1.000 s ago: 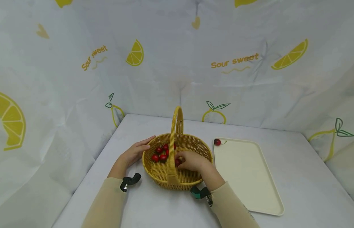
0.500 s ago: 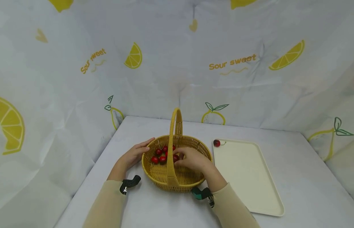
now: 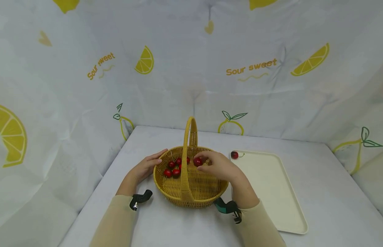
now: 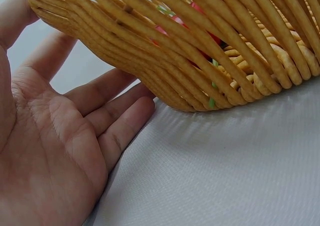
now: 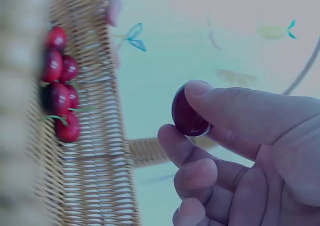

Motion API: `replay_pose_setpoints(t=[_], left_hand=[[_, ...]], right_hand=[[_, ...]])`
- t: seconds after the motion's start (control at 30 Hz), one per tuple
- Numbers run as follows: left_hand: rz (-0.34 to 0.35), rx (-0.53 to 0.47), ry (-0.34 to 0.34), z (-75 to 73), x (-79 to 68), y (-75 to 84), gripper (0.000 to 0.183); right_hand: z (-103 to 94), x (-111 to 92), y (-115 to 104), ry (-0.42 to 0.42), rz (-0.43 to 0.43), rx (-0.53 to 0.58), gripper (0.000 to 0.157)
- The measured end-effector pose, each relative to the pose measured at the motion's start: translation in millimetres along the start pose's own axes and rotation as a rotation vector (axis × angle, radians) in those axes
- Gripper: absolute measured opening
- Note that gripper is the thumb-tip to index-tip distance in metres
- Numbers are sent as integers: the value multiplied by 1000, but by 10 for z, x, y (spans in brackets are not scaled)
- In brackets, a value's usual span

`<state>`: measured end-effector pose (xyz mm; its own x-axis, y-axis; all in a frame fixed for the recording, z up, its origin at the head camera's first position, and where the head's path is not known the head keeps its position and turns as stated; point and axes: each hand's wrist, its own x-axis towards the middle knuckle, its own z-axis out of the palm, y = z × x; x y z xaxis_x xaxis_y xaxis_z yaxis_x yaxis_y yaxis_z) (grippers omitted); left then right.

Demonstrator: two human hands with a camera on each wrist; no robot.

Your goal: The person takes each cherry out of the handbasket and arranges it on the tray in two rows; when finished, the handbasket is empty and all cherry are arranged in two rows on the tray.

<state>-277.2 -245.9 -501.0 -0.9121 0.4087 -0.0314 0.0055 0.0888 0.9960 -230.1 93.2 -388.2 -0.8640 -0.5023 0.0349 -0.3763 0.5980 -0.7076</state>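
Note:
My right hand (image 3: 220, 166) pinches a dark red cherry (image 3: 197, 161) between thumb and fingertips, over the right half of the yellow wicker basket (image 3: 206, 197). In the right wrist view the held cherry (image 5: 187, 115) is raised, with the other fingers curled loosely below it. Several more red cherries (image 3: 168, 173) lie in the basket's left half, some showing green stems in the right wrist view. My left hand (image 3: 145, 167) rests at the basket's left side with its fingers extended; in the left wrist view the fingertips lie against the woven wall (image 4: 150, 51).
To the right of the basket lies a cream rectangular tray (image 3: 271, 192). One cherry (image 3: 234, 155) with a stem sits in its far left corner. The basket's tall handle (image 3: 186, 161) arches over its middle. A lemon-print cloth (image 3: 191, 75) hangs behind the white table (image 3: 172, 226).
My right hand has lifted the cherry from the basket floor near the handle and moved it up and to the right. The left hand has stayed at the basket's side.

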Motion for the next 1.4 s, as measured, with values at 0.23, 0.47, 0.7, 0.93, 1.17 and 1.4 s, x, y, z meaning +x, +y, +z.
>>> replay_pose_setpoints(t=[0.23, 0.47, 0.7, 0.93, 1.17, 1.4], left_hand=[[-10, 6, 18, -5, 8, -14, 57], [-17, -9, 22, -7, 5, -13, 56], [-11, -18, 13, -1, 3, -14, 56], [-2, -18, 9, -5, 7, -8, 57], [5, -30, 2, -5, -1, 11, 57], [-8, 3, 3, 7, -19, 23, 59]], right_hand=[[-218, -123, -30, 51, 1, 56, 36], [-388, -153, 124, 120, 24, 95, 39], [-549, -192, 350, 196, 57, 85, 43], [-669, -243, 527, 257, 113, 119, 46], [-756, -287, 711, 297, 187, 98, 50], [-749, -288, 957, 272, 291, 81, 55]])
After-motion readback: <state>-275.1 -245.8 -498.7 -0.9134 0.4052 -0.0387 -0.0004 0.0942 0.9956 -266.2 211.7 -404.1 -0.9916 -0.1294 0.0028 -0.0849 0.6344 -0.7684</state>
